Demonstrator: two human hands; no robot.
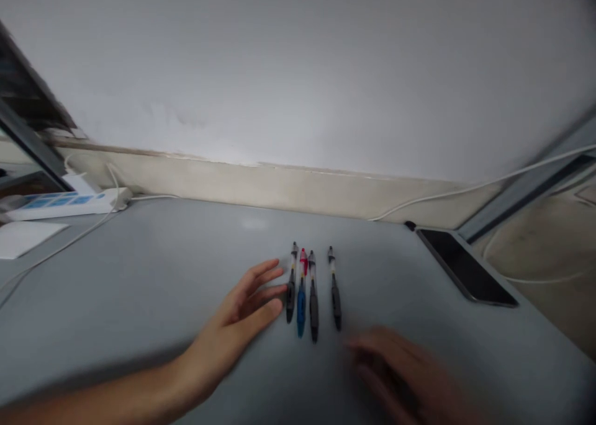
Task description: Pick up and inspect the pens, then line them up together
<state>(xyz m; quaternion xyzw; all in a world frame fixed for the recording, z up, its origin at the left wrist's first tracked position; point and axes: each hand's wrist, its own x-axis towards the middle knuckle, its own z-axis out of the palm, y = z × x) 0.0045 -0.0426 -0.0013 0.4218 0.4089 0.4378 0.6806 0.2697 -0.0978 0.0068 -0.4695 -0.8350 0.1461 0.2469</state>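
a grey table (186,257) spreads beneath the fingers (263,268); beyond them, a cream band (261,184) runs under a pale wall (298,71), dimly lit. far left and far right of them, grey posts (32,144) slant.

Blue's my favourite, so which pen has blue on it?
The second pen from the left: its lower half is blue. The other three pens have dark lower halves.

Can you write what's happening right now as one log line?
left hand: open, beside three close-set pens | right hand: blurred, near lone black pen | phone: on table, right side
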